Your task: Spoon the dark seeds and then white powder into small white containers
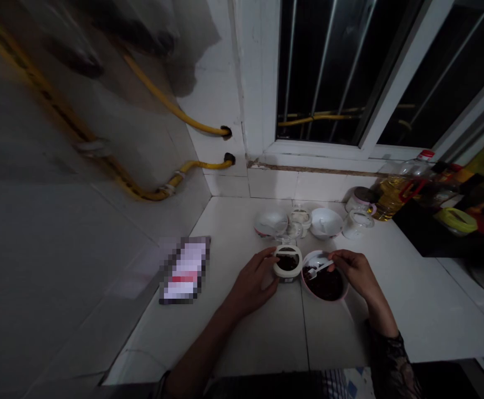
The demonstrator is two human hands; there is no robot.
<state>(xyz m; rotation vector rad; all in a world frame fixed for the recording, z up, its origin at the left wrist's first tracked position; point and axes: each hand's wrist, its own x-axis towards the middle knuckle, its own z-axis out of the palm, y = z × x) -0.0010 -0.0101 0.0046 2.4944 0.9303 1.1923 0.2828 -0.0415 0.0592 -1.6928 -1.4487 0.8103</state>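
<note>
My right hand (352, 270) pinches the handle of a small white spoon (320, 269). The spoon's head is over a bowl (304, 281) that holds a dark reddish-brown food, perhaps touching it; I cannot tell. Just left of the bowl stands a small seasoning jar (288, 273) with a white rim, its clear lid flipped up at the back and dark contents inside. My left hand (256, 278) grips this jar from the left, fingers at the rim and thumb low on its side.
Behind the jar are two white bowls (326, 222) and another seasoning jar (301, 218). A white container (357, 224), a lidded jar (361, 199) and an oil bottle (391, 191) stand back right, beside a black box (412, 228). A blurred-out phone-like object (186, 270) lies left. Yellow pipes (142, 191) run along the wall.
</note>
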